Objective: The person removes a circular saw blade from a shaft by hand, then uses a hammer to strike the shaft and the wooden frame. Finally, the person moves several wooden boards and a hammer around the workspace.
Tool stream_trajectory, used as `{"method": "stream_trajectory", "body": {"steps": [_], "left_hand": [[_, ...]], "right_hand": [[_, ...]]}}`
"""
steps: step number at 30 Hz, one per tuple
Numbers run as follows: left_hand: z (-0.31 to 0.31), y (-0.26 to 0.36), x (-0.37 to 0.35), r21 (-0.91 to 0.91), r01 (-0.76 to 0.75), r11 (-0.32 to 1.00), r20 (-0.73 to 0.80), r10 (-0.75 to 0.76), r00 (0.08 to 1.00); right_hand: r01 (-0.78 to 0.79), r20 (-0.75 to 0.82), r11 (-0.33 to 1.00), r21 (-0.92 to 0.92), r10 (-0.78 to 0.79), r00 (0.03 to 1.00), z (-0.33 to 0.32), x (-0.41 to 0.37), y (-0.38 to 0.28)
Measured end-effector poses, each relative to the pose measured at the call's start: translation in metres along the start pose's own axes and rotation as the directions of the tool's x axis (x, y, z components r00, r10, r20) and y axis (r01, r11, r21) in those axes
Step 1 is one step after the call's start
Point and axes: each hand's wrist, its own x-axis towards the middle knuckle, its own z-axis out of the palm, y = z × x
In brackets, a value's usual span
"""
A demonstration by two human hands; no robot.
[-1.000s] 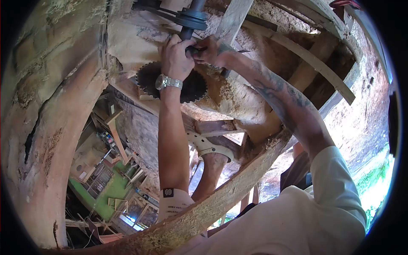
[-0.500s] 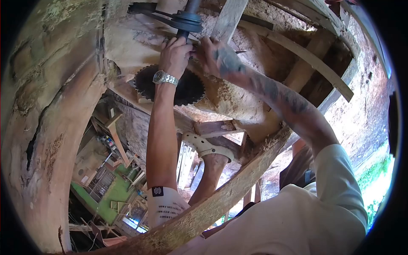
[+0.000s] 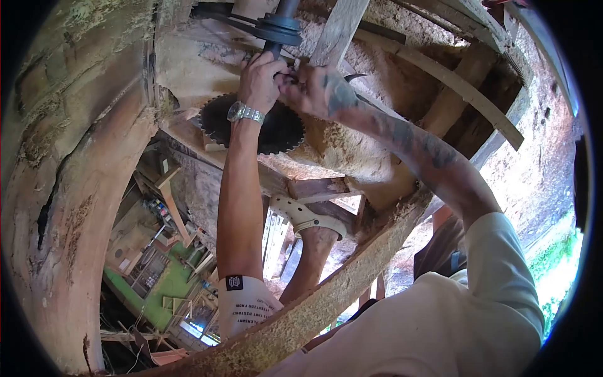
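Note:
A dark circular saw blade (image 3: 279, 129) with a toothed rim lies below a metal shaft (image 3: 286, 9) that carries a grooved pulley (image 3: 277, 29). My left hand (image 3: 259, 81), with a metal watch on the wrist, has its fingers bent at the shaft's lower end, just above the blade. Beside it, touching or nearly touching, my right hand (image 3: 312, 90) is closed with its fingers curled toward the left one. A thin dark pointed piece shows behind the right hand. What lies between the fingers is hidden.
A wooden post (image 3: 339, 31) rises behind my right hand. A long dusty beam (image 3: 326, 286) crosses below my arms. Curved wooden strips (image 3: 461, 88) are at the upper right, and a large trunk-like timber (image 3: 94, 188) stands at left. My foot in a light clog (image 3: 304, 217) rests below the blade.
My right hand has shifted slightly down and right, its wrist turning. More of the dark pointed piece shows behind it. My left hand has barely moved.

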Motion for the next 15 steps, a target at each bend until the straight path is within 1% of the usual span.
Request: {"method": "stream_trajectory", "body": {"steps": [1,2,4,5,8,9,11,13,15], "left_hand": [[0.0,0.001,0.001,0.007,-0.007,1.0,-0.018,0.007,1.0],[0.0,0.002,0.001,0.015,-0.013,1.0,-0.033,0.014,0.999],[0.002,0.004,0.0,0.006,-0.003,1.0,-0.047,0.003,0.999],[0.002,0.005,0.001,-0.008,0.013,1.0,-0.05,-0.013,0.999],[0.001,0.004,0.0,-0.04,0.05,0.998,-0.025,-0.051,0.998],[0.001,0.004,0.001,-0.048,0.058,0.997,-0.011,-0.059,0.998],[0.002,0.002,0.002,-0.048,0.044,0.998,-0.02,-0.045,0.999],[0.002,0.001,0.001,-0.073,0.043,0.996,-0.029,-0.046,0.999],[0.001,0.002,0.003,-0.119,0.042,0.992,-0.038,-0.047,0.998]], "right_hand": [[-0.381,0.043,0.869,0.317,0.388,0.921,0.005,0.001,-0.008],[-0.286,0.009,0.933,0.218,0.291,0.957,0.012,-0.001,-0.005],[-0.085,-0.026,0.996,0.011,0.085,0.996,0.021,-0.001,0.004],[-0.061,-0.011,0.998,-0.01,0.061,0.998,0.025,-0.001,0.008],[-0.089,0.058,0.996,-0.018,0.09,0.994,0.02,-0.006,0.004],[-0.1,0.066,0.994,-0.051,0.103,0.992,0.013,-0.008,0.002],[-0.104,0.07,0.979,-0.178,0.118,0.991,-0.006,-0.009,-0.006],[-0.066,0.07,0.968,-0.242,0.085,0.994,0.006,-0.016,-0.003],[0.036,0.048,0.972,-0.23,-0.026,0.998,0.062,-0.042,0.018]]}}
